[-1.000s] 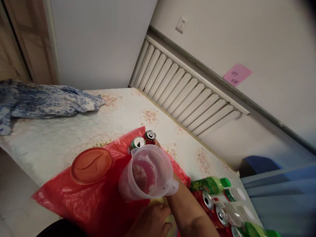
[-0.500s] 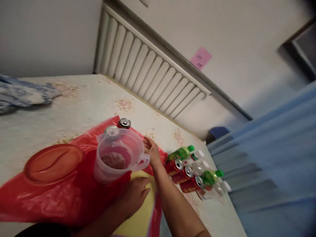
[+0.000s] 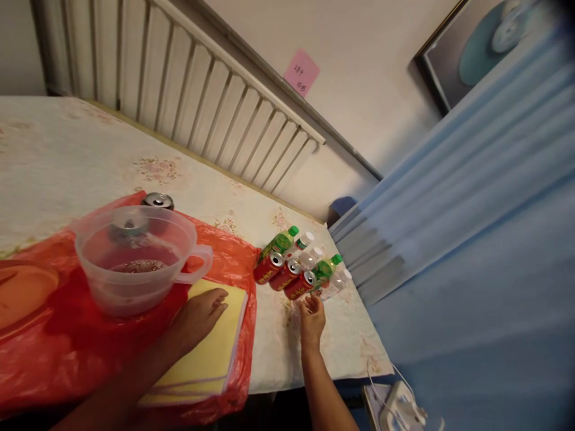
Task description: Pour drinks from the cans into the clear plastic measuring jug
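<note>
My left hand (image 3: pixel 204 312) rests over a yellow paper stack (image 3: pixel 202 353), its fingers loosely stretched and holding nothing. Beside it stands a clear plastic measuring jug (image 3: pixel 130 293) with a handle and some foamy dark liquid inside. My right hand (image 3: pixel 313 317) is at the near end of a group of drinks, fingers loosely curved and apart, close to the nearest red can (image 3: pixel 299 286); whether it touches is unclear. Two more red cans (image 3: pixel 268 268) lie alongside. Behind them are green-capped bottles (image 3: pixel 279 244) and clear white-capped bottles (image 3: pixel 335 286).
A red plastic sheet (image 3: pixel 49 371) lies under the jug and papers, with an orange-red lid (image 3: pixel 27 293) on it at left. A dark can (image 3: pixel 158 200) stands behind the jug. A radiator (image 3: pixel 179 90) lines the wall, a blue curtain (image 3: pixel 449 239) the right. Cables and a power strip (image 3: pixel 402 407) sit lower right.
My right hand has moved from beside the jug's handle to the red cans. The view has swung right, so the jug appears farther left. My left hand still lies over the yellow paper.
</note>
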Demonstrator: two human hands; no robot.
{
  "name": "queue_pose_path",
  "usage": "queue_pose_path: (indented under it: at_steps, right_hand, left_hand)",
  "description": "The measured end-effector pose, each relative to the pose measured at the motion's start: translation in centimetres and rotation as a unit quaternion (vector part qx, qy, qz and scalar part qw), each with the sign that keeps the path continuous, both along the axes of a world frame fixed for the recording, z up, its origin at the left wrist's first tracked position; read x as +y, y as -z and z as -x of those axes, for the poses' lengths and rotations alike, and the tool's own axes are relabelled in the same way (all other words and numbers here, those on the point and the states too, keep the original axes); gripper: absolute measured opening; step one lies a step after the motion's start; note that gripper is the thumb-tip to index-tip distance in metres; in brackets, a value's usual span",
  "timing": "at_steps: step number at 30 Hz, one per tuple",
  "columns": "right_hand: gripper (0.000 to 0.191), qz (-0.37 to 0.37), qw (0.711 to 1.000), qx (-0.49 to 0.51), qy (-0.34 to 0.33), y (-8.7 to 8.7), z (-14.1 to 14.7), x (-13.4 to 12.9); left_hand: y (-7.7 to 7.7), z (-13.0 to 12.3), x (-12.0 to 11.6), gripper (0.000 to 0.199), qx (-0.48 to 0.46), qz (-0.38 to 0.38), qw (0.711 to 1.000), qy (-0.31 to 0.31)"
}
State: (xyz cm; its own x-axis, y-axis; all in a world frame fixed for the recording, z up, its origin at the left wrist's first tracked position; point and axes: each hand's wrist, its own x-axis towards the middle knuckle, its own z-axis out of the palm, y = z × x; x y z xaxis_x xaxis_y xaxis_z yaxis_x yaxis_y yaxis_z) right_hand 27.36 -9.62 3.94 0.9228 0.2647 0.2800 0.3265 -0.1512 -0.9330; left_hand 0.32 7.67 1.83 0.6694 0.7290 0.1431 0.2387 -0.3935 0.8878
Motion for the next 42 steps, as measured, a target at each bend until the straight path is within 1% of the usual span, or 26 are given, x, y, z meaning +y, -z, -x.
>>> queue_pose_path:
  at_steps: [1, 4, 7, 9, 15, 21, 25, 28, 31, 33, 36, 39, 42]
  right_hand:
    - [0.057, -0.001, 1.0, -0.001, 0.008, 0.1, -0.7, 0.3]
    - [0.065, -0.003, 1.0, 0.002, -0.011, 0.4, -2.0, 1.6]
    - [0.066, -0.001, 0.999, 0.009, -0.032, 0.9, -2.3, 2.7]
    - [0.066, 0.005, 0.999, 0.014, -0.036, 1.2, -2.4, 2.9]
    - [0.052, 0.032, 0.999, 0.014, -0.039, 1.5, -2.4, 2.1]
    - [0.056, 0.029, 0.996, 0.025, -0.077, 1.1, -2.3, 1.9]
    - [0.051, 0.022, 0.996, 0.032, -0.074, 0.7, -2.0, 2.1]
    - [0.049, 0.023, 0.997, 0.031, -0.065, 0.2, -1.0, 1.8]
    - [0.053, 0.033, 0.997, 0.029, -0.059, -0.2, 0.8, 1.0]
    - [0.058, 0.048, 0.996, 0.026, -0.069, -0.7, 2.4, 0.5]
    - [0.063, 0.057, 0.99, -0.004, -0.128, -2.2, 4.7, 0.5]
    - [0.066, 0.05, 0.979, -0.067, -0.186, -4.5, 6.6, 2.0]
    - [0.063, 0.057, 0.961, -0.153, -0.222, -7.6, 8.1, 4.5]
  left_hand:
    - [-0.1, 0.0, 0.0, 0.034, -0.001, 0.003, 1.0, 0.0]
    - [-0.3, 0.1, 0.0, 0.035, -0.005, 0.013, 1.0, -0.001]
    - [-0.3, 0.1, 0.1, 0.034, -0.011, 0.017, 1.0, -0.005]
    - [-0.3, 0.0, 0.1, 0.033, -0.013, 0.017, 1.0, -0.004]
    - [0.2, -0.1, 0.3, 0.034, -0.003, -0.001, 1.0, 0.003]
    - [0.9, -0.2, 0.3, 0.038, 0.013, -0.028, 1.0, 0.001]
    - [0.8, -0.2, 0.2, 0.037, 0.013, -0.027, 1.0, 0.006]
    - [0.6, -0.2, 0.2, 0.036, 0.015, -0.025, 1.0, 0.007]
    - [0.4, -0.1, 0.0, 0.034, 0.013, -0.026, 1.0, 0.005]
    - [0.3, 0.0, -0.1, 0.033, 0.01, -0.029, 1.0, 0.004]
    - [0.0, 0.2, -0.2, 0.031, 0.013, -0.037, 0.999, 0.003]
    - [-0.2, 0.3, -0.3, 0.029, 0.018, -0.046, 0.999, 0.006]
    - [-0.2, 0.5, -0.5, 0.028, 0.017, -0.053, 0.998, 0.001]
